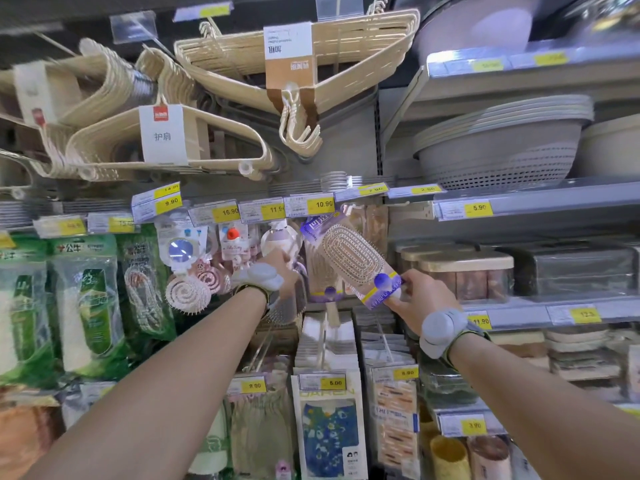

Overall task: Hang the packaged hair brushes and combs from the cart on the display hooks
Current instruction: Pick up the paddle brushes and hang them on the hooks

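Hair brush packets [317, 271] hang on the middle row of a shop display wall, and one more is held up to join them. At far left hang green packets [86, 306], then round spiral brushes [188, 292], with bundles of cream clothes hangers [166, 140] overhead. The left hand [278, 268] reaches in among the hanging stock, probably to part it and bare a hook; its fingers are buried there, so I cannot tell whether they grip anything. Just right of it, the packaged brush [353, 259] is tilted, top card leaning in under the yellow price tags [322, 204]. The right hand [424, 294] holds it by the bottom end, thumb and fingers pinched on the card, likely to steer the hang hole. The tags and crowded packets hide the hook. Further right, shelves carry stacked bowls [502, 147] and lidded boxes [460, 271].
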Demonstrator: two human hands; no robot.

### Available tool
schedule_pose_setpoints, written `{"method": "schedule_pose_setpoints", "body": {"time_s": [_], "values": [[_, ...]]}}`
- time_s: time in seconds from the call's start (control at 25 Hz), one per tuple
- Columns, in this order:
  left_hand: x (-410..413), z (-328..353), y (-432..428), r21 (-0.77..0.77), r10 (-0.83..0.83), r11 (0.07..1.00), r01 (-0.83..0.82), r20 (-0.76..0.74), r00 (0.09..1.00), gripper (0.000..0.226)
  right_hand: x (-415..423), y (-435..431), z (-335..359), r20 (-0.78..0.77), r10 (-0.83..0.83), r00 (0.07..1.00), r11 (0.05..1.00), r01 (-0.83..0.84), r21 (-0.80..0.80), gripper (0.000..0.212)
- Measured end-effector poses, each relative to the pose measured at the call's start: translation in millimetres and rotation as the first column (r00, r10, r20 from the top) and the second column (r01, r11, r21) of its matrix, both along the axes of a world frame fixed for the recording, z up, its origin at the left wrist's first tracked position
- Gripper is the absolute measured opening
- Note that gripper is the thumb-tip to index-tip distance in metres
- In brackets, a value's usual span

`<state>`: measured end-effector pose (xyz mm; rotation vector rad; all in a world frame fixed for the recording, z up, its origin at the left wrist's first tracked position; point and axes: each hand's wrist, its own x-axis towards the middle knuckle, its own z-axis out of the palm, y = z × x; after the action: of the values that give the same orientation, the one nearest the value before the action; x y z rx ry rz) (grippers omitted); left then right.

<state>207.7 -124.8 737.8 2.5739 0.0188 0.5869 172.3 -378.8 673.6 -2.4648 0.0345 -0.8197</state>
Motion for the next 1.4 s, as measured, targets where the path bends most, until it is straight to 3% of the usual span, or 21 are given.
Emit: {"method": "schedule_pose_setpoints", "body": {"time_s": [0.12,0.24,0.36,0.56,0.64,0.84,1.08,1.2,1.24,1.36,1.4], "values": [[-7.9,19.2,5.8,0.156,-0.087,0.985,0.07,0.104,0.991,0.049,-1.4,0.0,2.0,-0.008,-0.011,1.0,1.0,0.011,-0.008,0.039],[-13.3,31.1,3.3,0.204,-0.096,0.978,0.051,0.215,0.972,0.063,-2.6,1.8,-1.0,-0.037,-0.034,0.999,0.999,0.034,-0.015,0.038],[-16.6,34.2,3.6,0.291,-0.112,0.955,0.05,0.202,0.973,0.07,-4.2,4.1,-2.8,-0.058,-0.018,0.998,1.0,0.018,-0.001,0.036],[-25.7,45.2,9.9,0.268,-0.13,0.962,0.053,0.278,0.952,0.064,-4.7,17.7,-1.3,-0.097,0.013,0.995,1.0,-0.012,0.011,0.028],[-23.8,46.5,8.4,0.262,-0.124,0.964,0.042,0.303,0.945,0.063,-2.3,24.6,-2.2,-0.134,0.02,0.991,0.999,-0.014,0.045,0.034],[-26.2,52.7,14.9,0.38,-0.188,0.92,0.093,0.221,0.957,0.072,19.5,46.7,4.6,-0.271,-0.006,0.962,0.998,0.023,0.059,0.027],[-27.3,58.8,21.2,0.368,-0.173,0.926,0.087,0.205,0.963,0.071,54.5,76.6,-0.4,-0.384,0.106,0.917,0.994,-0.087,0.066,0.055],[-25.2,57.5,18.2,0.388,-0.18,0.918,0.078,0.232,0.956,0.07,59.6,90.3,2.3,-0.5,0.149,0.853,0.988,-0.15,0.037,0.013],[-22.2,57.2,19.0,0.392,-0.181,0.917,0.077,0.234,0.955,0.069,63.9,94.1,0.2,-0.489,0.138,0.861,0.99,-0.138,0.038,0.013],[-13.3,55.2,24.8,0.387,-0.177,0.919,0.078,0.228,0.957,0.068,93.2,102.2,-9.3,-0.386,0.118,0.915,0.979,-0.041,0.202,0.06],[-10.6,53.6,27.8,0.381,-0.179,0.921,0.083,0.225,0.958,0.068,98.8,107.8,-11.2,-0.372,0.127,0.92,0.968,-0.034,0.247,0.067]]}}
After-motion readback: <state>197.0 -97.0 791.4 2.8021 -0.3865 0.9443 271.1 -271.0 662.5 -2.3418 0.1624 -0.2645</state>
